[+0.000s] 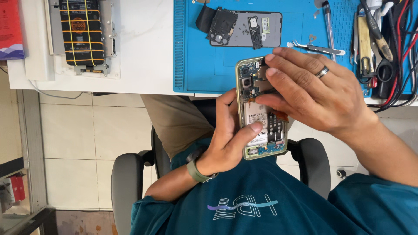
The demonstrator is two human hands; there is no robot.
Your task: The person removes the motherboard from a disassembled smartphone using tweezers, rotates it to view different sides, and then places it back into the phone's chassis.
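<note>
My left hand (224, 141), with a green watch on the wrist, grips an opened smartphone (261, 109) from its left side, thumb resting on the white battery. The phone's back cover is off, and its camera modules, circuit boards and an orange flex cable are exposed. My right hand (313, 93), with a ring on one finger, lies across the phone's upper half, its fingertips pressing on the board area beside the cameras. The phone is held in the air in front of the table edge, above my lap.
A blue work mat (196, 61) covers the white table (143, 52). On it lie a grey phone back panel (270, 37) with loose black parts, tweezers (318, 48) and a metal tool. Hand tools and cables (383, 43) crowd the right. A black device with yellow stripes (82, 32) sits at the left.
</note>
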